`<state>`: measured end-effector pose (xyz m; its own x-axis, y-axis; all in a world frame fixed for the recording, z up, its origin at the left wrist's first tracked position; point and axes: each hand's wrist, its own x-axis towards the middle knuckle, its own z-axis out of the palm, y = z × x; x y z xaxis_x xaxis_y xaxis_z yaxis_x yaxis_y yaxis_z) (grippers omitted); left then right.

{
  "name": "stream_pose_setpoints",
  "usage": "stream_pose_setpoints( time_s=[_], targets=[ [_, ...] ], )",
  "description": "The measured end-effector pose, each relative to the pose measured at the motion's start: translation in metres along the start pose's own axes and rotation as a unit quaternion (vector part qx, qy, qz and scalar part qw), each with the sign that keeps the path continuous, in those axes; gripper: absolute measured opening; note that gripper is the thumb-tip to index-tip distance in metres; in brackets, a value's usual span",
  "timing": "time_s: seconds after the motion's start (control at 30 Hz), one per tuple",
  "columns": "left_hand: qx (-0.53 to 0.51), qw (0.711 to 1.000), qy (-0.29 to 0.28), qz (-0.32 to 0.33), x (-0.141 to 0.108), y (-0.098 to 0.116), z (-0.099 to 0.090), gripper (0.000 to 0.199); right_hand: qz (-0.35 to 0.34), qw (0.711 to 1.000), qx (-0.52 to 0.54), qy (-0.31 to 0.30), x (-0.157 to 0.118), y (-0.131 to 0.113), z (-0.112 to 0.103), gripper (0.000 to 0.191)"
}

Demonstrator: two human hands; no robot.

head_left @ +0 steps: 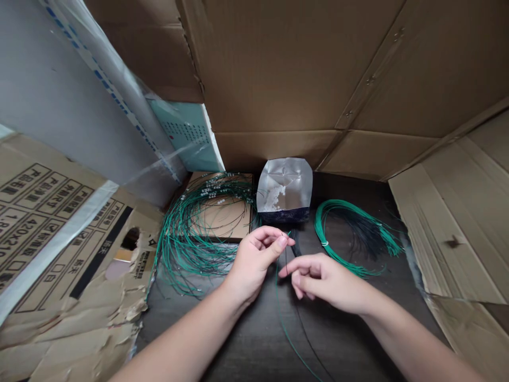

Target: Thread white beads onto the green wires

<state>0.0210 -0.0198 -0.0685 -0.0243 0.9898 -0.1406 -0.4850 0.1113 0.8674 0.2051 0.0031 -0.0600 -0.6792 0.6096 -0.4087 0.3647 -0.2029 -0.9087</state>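
My left hand (254, 260) is closed, with thumb and index finger pinching a thin green cord (283, 323) and a thin black cord (304, 329) near their upper ends. Both cords trail down towards the near edge of the view. Just to the right is my right hand (332, 281), its index finger stretched out against the black strand below the pinch. Its thumb is apart from that finger, and the remaining fingers are loosely curled. Any bead or knot at the left fingertips is too small to make out.
A silver-lined pouch (292, 180) holding small white beads (274, 199) stands behind my hands. Green cords with beads (178, 233) lie over a cardboard piece (234, 220) at left. A tied bundle of green and black cords (324, 223) lies right. Cardboard walls (278, 69) surround the dark table (254, 339).
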Motion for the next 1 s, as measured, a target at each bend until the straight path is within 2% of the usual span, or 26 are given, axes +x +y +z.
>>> stream_pose_setpoints(
  time_s=[0.13,0.33,0.5,0.7,1.0],
  targets=[
    [0.032,0.999,0.007,0.014,-0.001,-0.001,0.001,0.032,-0.017,0.998,0.064,0.018,0.0,0.0,0.014,0.034],
    [0.06,0.996,0.056,0.024,-0.001,0.002,0.0,0.047,-0.026,0.993,0.099,0.057,0.0,0.004,0.014,0.049],
    [0.093,0.991,0.094,0.025,-0.001,0.002,0.003,0.03,-0.023,0.992,0.096,0.075,-0.002,0.007,0.014,0.053],
    [0.099,0.989,0.099,0.049,-0.004,0.0,0.006,0.022,-0.024,0.992,0.08,0.093,-0.003,0.009,0.024,0.05],
    [0.081,0.992,0.09,0.042,-0.004,-0.002,0.005,0.026,-0.028,0.993,0.047,0.107,-0.004,0.004,0.031,0.038]
  ],
)
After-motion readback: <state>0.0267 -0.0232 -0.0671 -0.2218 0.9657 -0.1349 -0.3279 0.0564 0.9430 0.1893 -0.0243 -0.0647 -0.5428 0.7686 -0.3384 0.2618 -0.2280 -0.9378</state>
